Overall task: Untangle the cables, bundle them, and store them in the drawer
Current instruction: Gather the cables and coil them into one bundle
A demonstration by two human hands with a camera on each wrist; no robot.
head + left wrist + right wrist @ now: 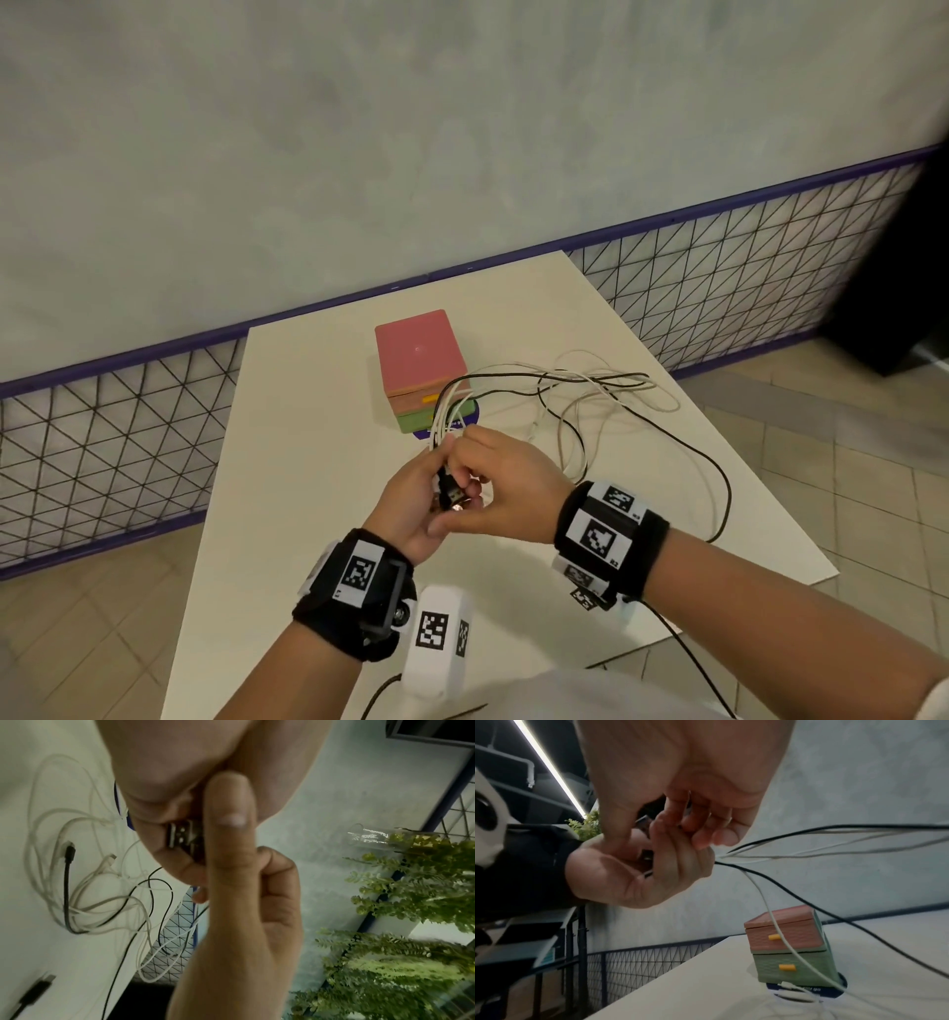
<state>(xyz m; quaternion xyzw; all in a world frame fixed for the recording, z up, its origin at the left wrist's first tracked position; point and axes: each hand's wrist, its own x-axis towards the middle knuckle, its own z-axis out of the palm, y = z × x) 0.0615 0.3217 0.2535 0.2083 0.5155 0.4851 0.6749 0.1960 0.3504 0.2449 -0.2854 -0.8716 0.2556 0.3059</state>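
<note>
White and black cables (pixel 580 395) trail loosely tangled across the table (pixel 318 411) just right of the pink-and-green drawer box (pixel 418 367). In front of the drawer box, the left hand (pixel 411 506) has its fingers (pixel 680 860) curled around gathered cable ends, and the right hand (pixel 506 480) pinches a black USB plug (pixel 183 836) there.
</note>
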